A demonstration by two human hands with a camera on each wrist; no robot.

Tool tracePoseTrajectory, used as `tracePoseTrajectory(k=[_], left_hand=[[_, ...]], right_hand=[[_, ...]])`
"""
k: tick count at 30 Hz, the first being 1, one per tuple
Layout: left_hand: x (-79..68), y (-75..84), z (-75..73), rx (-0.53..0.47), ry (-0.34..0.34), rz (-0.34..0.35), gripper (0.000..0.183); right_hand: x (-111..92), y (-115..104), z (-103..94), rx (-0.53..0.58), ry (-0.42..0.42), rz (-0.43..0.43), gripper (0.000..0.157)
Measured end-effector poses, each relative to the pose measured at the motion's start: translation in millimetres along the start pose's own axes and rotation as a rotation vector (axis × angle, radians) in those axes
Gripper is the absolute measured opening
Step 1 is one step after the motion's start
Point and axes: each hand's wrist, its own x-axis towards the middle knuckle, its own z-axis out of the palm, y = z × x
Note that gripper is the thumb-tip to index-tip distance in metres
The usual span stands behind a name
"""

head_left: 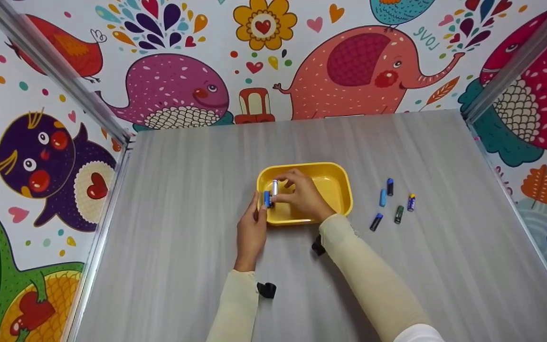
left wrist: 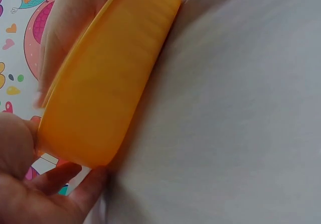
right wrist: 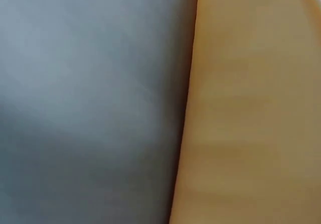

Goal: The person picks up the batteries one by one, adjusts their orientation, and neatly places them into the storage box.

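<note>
Beige sleeves (head_left: 368,270) are seen nearest. Near the left edge of the yellow tray (head_left: 335,187), a silver battery (head_left: 275,186) is pinched between the slightly parted thumb and forefinger of the right hand (head_left: 302,192); the tray's left end is gripped by the left hand (head_left: 250,232). Likely rigid, light and slick, the battery is probably best grasped around its middle.

Plain, cream-coloured long sleeves cover both arms: the left sleeve (head_left: 236,304) at bottom centre of the head view, the right sleeve (head_left: 373,275) towards lower right. Small black fittings, one by the left cuff (head_left: 267,290), one by the right (head_left: 318,246), jut out. White cloth (head_left: 418,334) borders the right sleeve at the bottom edge. The left hand (head_left: 250,232) and right hand (head_left: 306,194) are bare.
</note>
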Motion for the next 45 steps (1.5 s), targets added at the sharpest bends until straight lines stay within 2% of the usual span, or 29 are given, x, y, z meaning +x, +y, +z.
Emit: tracePoseTrajectory(k=[6,12,21,27,30,37,45], left_hand=[[0.6,-0.8,0.3,-0.006,0.001,0.058,0.055],[0.6,-0.8,-0.1,0.0,0.008,0.05,0.055],[0.3,0.3,-0.3,-0.004,0.007,0.026,0.054],[-0.2,-0.5,-0.1,-0.008,0.006,0.03,0.054],[0.1,-0.9,0.0,-0.002,0.002,0.03,0.054],[-0.3,-0.6,-0.7,0.007,-0.012,0.034,0.054],[0.4,-0.7,-0.5,-0.015,-0.011,0.02,0.054]], right_hand=[[3,3,5.9,-0.004,0.008,-0.048,0.047],[7,7,8.8,-0.035,-0.023,-0.028,0.05],[11,12,12.0,-0.151,-0.083,-0.005,0.049],[12,12,12.8,-0.213,-0.11,0.06,0.049],[12,12,12.5,-0.231,-0.114,0.082,0.048],[11,13,12.2,-0.271,-0.111,0.052,0.049],[11,12,14.3,-0.296,-0.122,0.12,0.049]])
